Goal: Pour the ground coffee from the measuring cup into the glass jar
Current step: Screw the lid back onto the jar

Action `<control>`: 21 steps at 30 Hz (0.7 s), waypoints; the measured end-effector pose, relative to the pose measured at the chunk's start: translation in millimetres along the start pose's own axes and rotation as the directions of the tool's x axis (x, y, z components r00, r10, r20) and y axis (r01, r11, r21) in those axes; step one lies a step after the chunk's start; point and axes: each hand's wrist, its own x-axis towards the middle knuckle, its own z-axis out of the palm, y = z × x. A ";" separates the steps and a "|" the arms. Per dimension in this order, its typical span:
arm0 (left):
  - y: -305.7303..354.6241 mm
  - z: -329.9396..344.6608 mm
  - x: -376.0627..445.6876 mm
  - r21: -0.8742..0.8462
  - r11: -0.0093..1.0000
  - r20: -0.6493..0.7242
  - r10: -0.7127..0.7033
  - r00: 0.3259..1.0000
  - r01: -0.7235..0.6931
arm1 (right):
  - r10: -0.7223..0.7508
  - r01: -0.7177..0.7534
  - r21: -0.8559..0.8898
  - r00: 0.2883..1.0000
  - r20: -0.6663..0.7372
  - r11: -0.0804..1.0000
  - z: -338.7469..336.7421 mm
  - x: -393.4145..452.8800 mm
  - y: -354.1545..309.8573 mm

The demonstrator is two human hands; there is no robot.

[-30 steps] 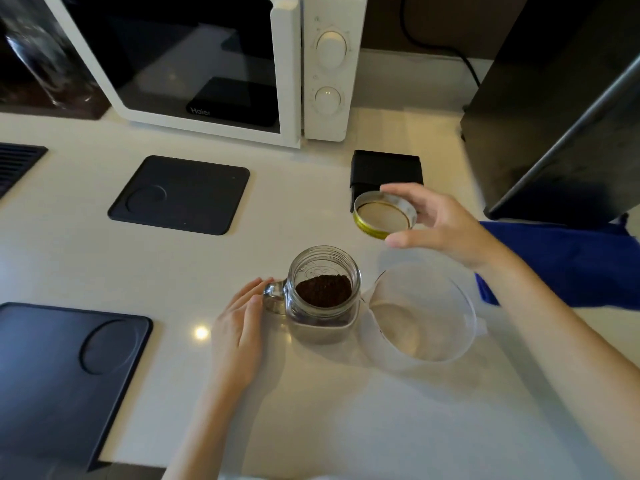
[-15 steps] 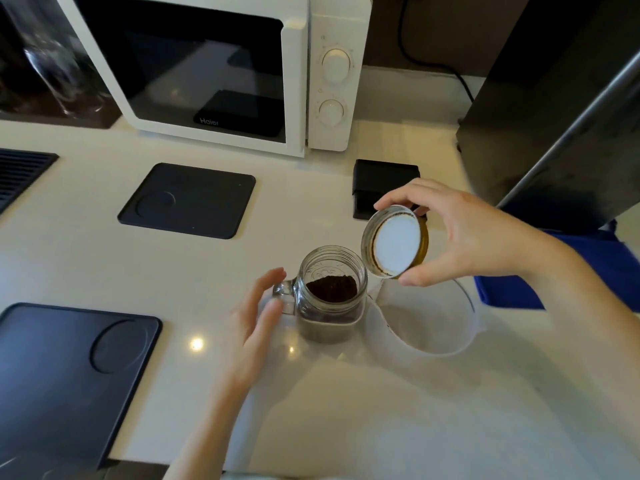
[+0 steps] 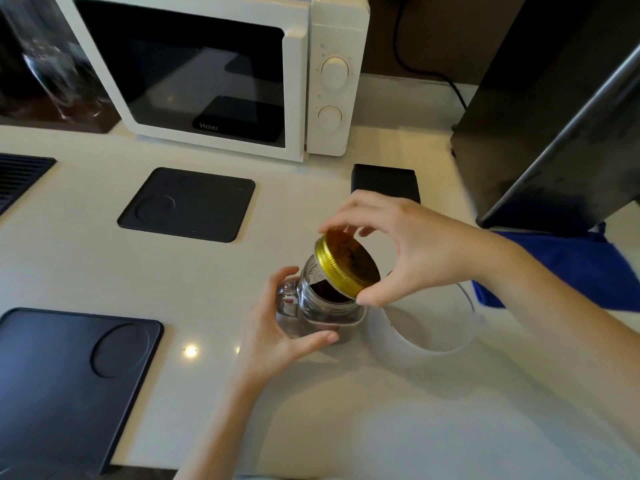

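A small glass jar point(image 3: 313, 299) with a handle stands on the white counter, with dark ground coffee inside. My left hand point(image 3: 277, 336) grips it from the left, thumb across its front. A gold metal lid point(image 3: 347, 262) hangs tilted over the jar's mouth, pinched at its rim by my right hand point(image 3: 412, 244); its right edge touches the jar's rim while the left side is raised. The translucent plastic measuring cup point(image 3: 420, 336) stands just right of the jar, partly behind my right wrist, and looks empty.
A white microwave point(image 3: 221, 74) stands at the back. Black mats lie at centre left point(image 3: 188, 204) and at the near left point(image 3: 65, 379). A small black box point(image 3: 384, 181) sits behind my right hand. A dark appliance point(image 3: 554, 109) and a blue cloth point(image 3: 571, 268) are at right.
My right hand turned the lid top-side up and brought it down and left over the jar's mouth. My left hand closed around the jar.
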 end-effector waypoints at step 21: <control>-11.9 3.2 -2.0 -0.121 0.990 -0.021 -0.077 0.997 0.074 | -0.016 0.004 -0.309 0.999 -0.039 0.951 19.6 6.5 -12.5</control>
